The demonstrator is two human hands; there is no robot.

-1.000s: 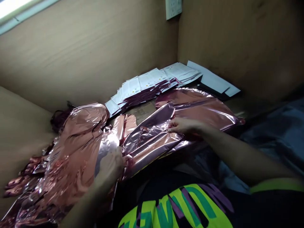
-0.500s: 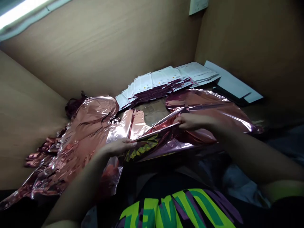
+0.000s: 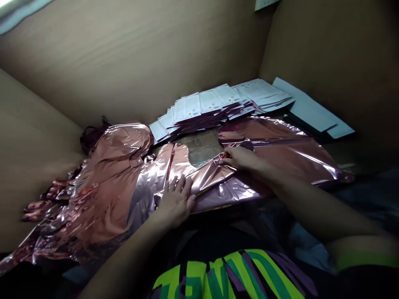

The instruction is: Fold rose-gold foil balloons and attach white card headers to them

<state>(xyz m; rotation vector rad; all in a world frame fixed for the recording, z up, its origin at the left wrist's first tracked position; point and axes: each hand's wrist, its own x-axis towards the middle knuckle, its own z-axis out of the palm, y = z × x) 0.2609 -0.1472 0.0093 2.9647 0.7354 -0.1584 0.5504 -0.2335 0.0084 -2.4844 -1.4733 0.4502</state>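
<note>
The pink foil sheet (image 3: pixel 215 174) lies flat in front of the person, between a foil pile (image 3: pixel 102 195) and the packets (image 3: pixel 215 106). The left hand (image 3: pixel 175 202) presses on it with spread fingers; the right hand (image 3: pixel 240 158) pinches a fold. It looks very light, thin, slippery and easy to crease, so holding it at the edges seems best.

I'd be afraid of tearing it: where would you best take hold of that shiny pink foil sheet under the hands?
Probably at the loose folded edge, where the right hand already pinches the foil sheet, coming from the right side. That edge lifts off the flat layers, so fingers can get under it. The left hand lies flat on the smooth part, which offers nothing to pinch.
</note>
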